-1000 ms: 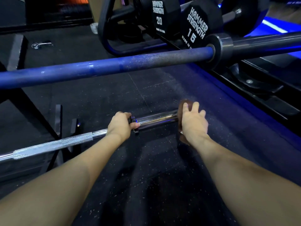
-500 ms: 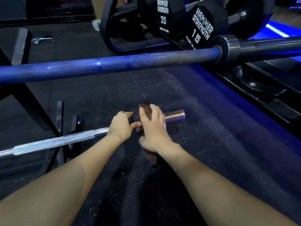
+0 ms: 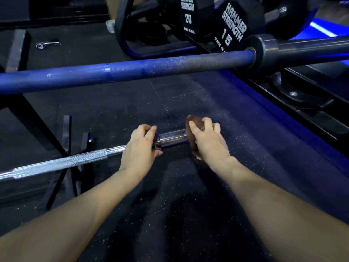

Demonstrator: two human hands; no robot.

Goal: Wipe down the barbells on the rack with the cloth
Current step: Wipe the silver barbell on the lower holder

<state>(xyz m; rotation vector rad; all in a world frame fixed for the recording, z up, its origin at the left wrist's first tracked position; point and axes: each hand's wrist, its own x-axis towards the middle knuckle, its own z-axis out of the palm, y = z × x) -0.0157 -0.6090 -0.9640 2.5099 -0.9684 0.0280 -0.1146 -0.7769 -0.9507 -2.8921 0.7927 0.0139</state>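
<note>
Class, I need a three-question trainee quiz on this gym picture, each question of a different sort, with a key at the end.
1. True or false: the right hand holds the cloth around the end of the chrome bar.
2. Multiple choice: the left hand grips the chrome bar
A. on the knurled part
B. at the collar, next to the sleeve
C. not at all
3. Fill in: the numbers on the two dumbbells behind the blue bar are ___ and ___.

Key: 1 true; 2 B; 3 20, 15
</note>
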